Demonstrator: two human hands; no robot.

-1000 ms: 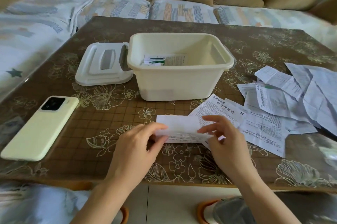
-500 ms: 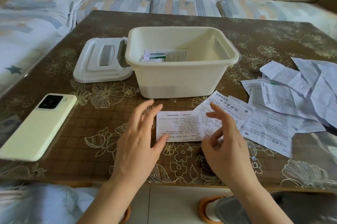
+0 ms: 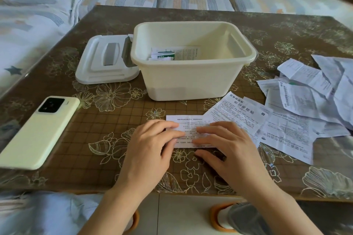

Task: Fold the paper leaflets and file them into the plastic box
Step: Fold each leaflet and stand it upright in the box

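On the brown flower-patterned table (image 3: pixel 107 135) a pale green phone (image 3: pixel 40 131) lies face down at the left. Further back the cream plastic box (image 3: pixel 191 82) stands open, its lid (image 3: pixel 107 61) flat on the table against its left wall. A few folded papers (image 3: pixel 172 55) lie at the bottom of the box. To the right a loose heap of unfolded leaflets (image 3: pixel 301 99) spreads toward the table edge, its nearest sheet (image 3: pixel 240 110) reaching just beside the right hand. Nothing lies between the hands and the box. The leaflet being folded (image 3: pixel 188 120) lies flat in front of the box, near the front edge. The left hand (image 3: pixel 150 145) and right hand (image 3: pixel 227 146) both press on it with straight, flattened fingers, tips almost meeting at its middle, gripping nothing. Only the sheet's far strip and a bit between the fingertips show.
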